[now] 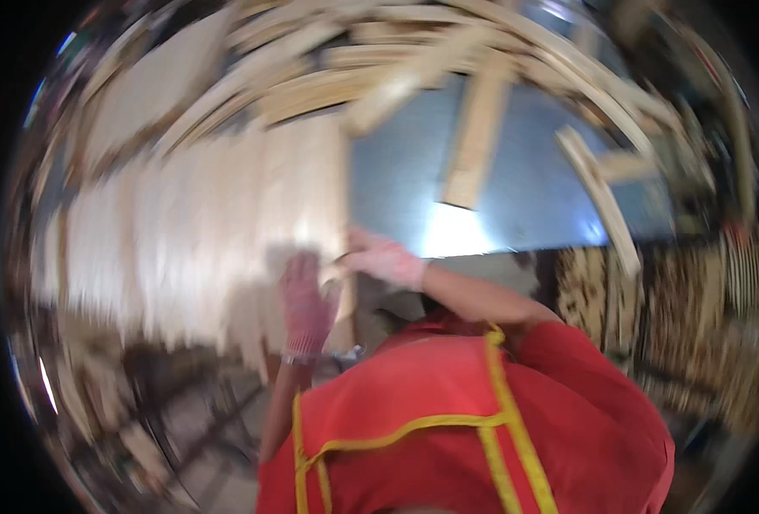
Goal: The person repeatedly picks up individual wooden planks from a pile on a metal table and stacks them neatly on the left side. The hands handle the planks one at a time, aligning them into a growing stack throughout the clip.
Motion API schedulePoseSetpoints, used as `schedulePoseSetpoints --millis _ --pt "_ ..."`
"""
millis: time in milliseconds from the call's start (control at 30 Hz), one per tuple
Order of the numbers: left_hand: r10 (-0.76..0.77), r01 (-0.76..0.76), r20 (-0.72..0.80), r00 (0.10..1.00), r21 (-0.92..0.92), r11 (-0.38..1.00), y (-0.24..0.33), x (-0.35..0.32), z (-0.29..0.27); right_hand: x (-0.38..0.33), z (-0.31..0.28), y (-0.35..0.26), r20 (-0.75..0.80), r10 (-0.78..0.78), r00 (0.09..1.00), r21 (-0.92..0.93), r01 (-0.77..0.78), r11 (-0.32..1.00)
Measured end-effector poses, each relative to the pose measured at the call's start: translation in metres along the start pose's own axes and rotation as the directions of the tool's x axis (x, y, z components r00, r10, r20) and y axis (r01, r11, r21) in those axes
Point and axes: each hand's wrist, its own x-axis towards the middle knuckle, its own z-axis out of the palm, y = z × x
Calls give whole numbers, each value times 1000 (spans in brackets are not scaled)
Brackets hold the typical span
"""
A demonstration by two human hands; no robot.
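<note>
My left hand (307,300), in a pink knitted glove, lies over the row of pale wooden boards (174,240) near its right end. Its fingers stretch forward and the thumb stands apart. My right hand (386,259), also gloved, reaches in from the right to the edge of the rightmost board (311,188). Motion smears its fingertips, so their grip on that edge cannot be made out. A small pale patch shows between the two hands, too blurred to name.
A shiny metal tabletop (397,180) lies right of the boards, with a loose plank (480,128) across it. More planks (345,56) are piled along the far side. A narrow strip (602,201) overhangs the near edge at right. Stacked wood (688,300) stands below there.
</note>
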Motion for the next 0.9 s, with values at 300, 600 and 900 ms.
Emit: schedulePoseSetpoints --millis 300,600,900 --pt "244 -239 -90 966 65 969 34 175 16 -23 -147 -3 -188 -413 891 -383 320 867" --pt "-123 24 212 969 416 909 53 379 38 -69 -329 29 -735 37 677 96 51 994" --pt "118 -115 13 993 369 922 87 387 83 57 -324 1 -818 176 547 304 152 940"
